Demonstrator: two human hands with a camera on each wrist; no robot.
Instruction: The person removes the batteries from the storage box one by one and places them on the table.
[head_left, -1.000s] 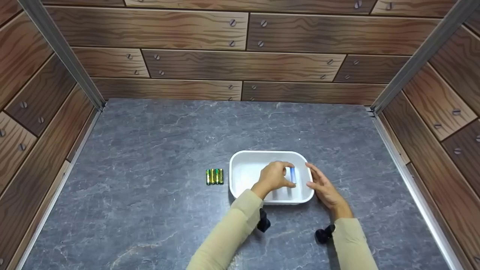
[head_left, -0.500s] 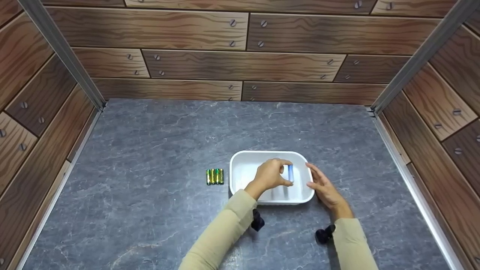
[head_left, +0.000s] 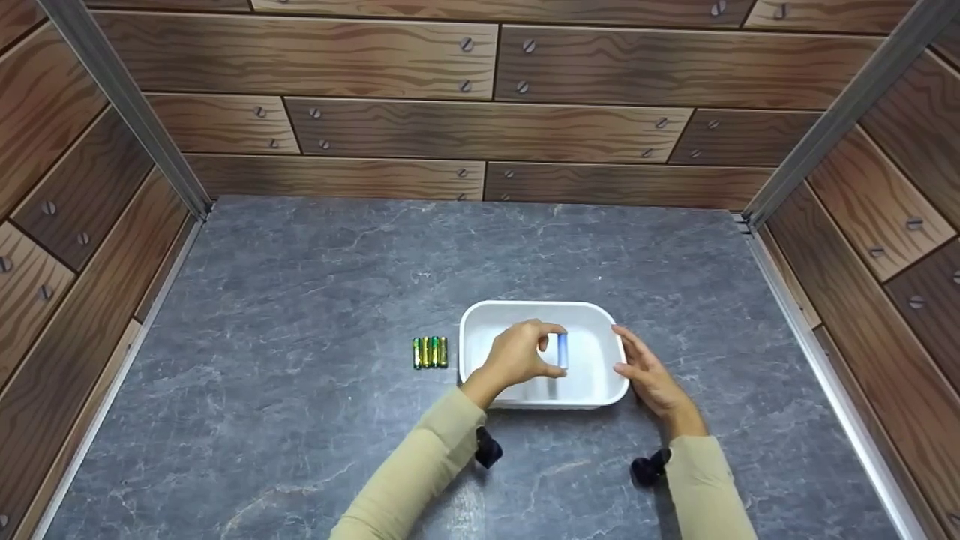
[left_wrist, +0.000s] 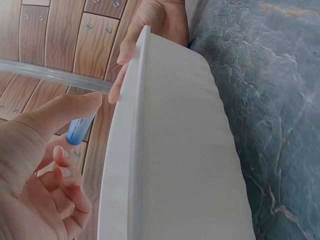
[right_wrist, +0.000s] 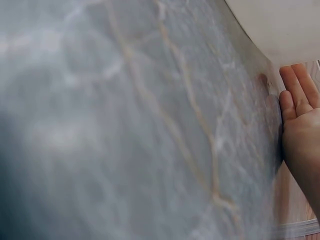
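Note:
My left hand (head_left: 517,351) pinches a blue battery (head_left: 562,351) by its two ends, between the thumb and a finger. The battery is over the white plastic tub (head_left: 600,313), and in the left wrist view this blue battery (left_wrist: 80,129) shows above the rim, partly hidden behind the thumb. At the tub's right end, my right hand (head_left: 654,381) touches the rim with thumb and fingers spread. In the right wrist view the right hand (right_wrist: 302,110) has straight fingers beside the tub's wall (right_wrist: 285,30).
Several green-and-gold batteries (head_left: 430,352) lie side by side just left of the tub. Everything stands on a grey marbled tabletop (head_left: 315,300). Wood-patterned walls (head_left: 390,127) with metal corner posts (head_left: 127,105) enclose the back and sides.
My left hand has moved left over the tub, carrying the blue battery with it. The right hand, the tub and the green-and-gold batteries have stayed in place.

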